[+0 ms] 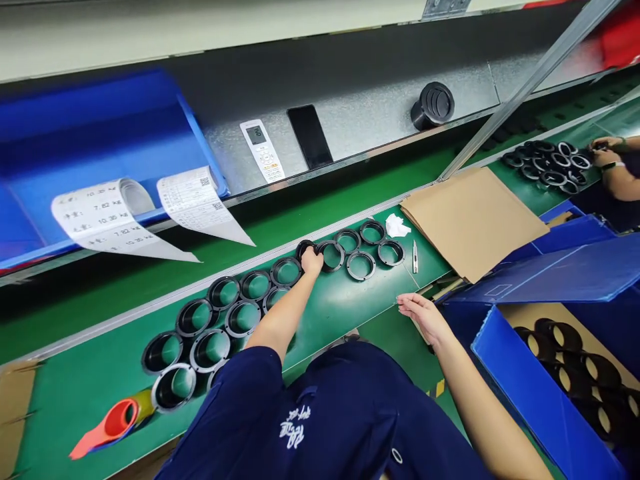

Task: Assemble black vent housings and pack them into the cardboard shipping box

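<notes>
One black ring, probably light and stiff, suits the rim grip of my left hand; nearer right, my right hand bunches narrowly, contents unclear.

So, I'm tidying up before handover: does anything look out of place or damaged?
A crumpled white scrap, perhaps tissue, lies on the green bench beside a black ring; it looks like litter among neat rows. No spill or obvious damage shows.

Black, hollow rings with flanged rims stand on the green tabletop, openings up: 5 grouped at right, more in rough rows at left, and 1 ring between, gripped by the left hand.
</notes>
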`<action>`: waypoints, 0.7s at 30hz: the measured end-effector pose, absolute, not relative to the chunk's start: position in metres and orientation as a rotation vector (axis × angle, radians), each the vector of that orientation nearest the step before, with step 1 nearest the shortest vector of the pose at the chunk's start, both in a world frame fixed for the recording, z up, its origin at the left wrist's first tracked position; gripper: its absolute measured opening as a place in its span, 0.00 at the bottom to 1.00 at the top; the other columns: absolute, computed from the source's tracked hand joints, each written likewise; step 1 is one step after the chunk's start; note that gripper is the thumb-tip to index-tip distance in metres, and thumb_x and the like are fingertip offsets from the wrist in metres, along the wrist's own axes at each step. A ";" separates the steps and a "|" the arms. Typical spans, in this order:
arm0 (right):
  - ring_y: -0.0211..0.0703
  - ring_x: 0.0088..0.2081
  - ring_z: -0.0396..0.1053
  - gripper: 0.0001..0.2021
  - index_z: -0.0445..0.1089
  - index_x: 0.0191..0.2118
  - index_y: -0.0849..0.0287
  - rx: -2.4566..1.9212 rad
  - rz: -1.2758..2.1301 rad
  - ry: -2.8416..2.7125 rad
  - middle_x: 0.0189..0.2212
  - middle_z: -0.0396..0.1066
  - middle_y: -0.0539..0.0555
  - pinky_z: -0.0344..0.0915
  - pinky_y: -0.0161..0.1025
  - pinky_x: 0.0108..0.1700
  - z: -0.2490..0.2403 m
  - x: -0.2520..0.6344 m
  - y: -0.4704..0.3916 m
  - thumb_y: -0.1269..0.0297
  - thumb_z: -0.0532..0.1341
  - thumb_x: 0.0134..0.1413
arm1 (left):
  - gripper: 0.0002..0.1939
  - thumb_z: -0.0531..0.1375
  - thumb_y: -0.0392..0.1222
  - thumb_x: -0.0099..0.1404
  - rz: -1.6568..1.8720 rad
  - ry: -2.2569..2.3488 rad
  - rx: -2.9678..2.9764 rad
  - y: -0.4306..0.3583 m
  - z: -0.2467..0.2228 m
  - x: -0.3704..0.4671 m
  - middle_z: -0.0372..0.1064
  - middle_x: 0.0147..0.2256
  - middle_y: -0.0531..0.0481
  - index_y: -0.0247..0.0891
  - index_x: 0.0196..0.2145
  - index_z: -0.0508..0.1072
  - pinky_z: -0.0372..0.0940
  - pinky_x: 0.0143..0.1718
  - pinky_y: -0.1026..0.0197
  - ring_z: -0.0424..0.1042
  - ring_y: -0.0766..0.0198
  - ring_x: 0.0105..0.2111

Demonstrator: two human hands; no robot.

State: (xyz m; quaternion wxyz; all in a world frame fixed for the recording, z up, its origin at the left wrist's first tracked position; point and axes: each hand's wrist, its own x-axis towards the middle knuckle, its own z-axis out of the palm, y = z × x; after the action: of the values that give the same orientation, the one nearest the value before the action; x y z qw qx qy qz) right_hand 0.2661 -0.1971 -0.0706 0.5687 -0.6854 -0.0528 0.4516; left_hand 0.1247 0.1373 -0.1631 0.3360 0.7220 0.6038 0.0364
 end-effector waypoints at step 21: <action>0.43 0.39 0.75 0.20 0.79 0.38 0.59 -1.653 0.933 -0.347 0.37 0.78 0.55 0.72 0.41 0.46 0.020 0.232 -0.246 0.47 0.71 0.48 | 0.16 0.53 0.34 0.63 -0.349 1.166 2.454 0.124 -0.129 0.161 0.74 0.47 0.21 0.28 0.46 0.73 0.71 0.43 0.40 0.76 0.34 0.48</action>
State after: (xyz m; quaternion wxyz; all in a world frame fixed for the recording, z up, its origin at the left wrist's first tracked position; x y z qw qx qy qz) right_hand 0.2315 -0.2461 0.0200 0.5697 -0.7040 -0.1477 0.3974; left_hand 0.1607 0.1244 -0.1294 0.1998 0.8779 0.4169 -0.1249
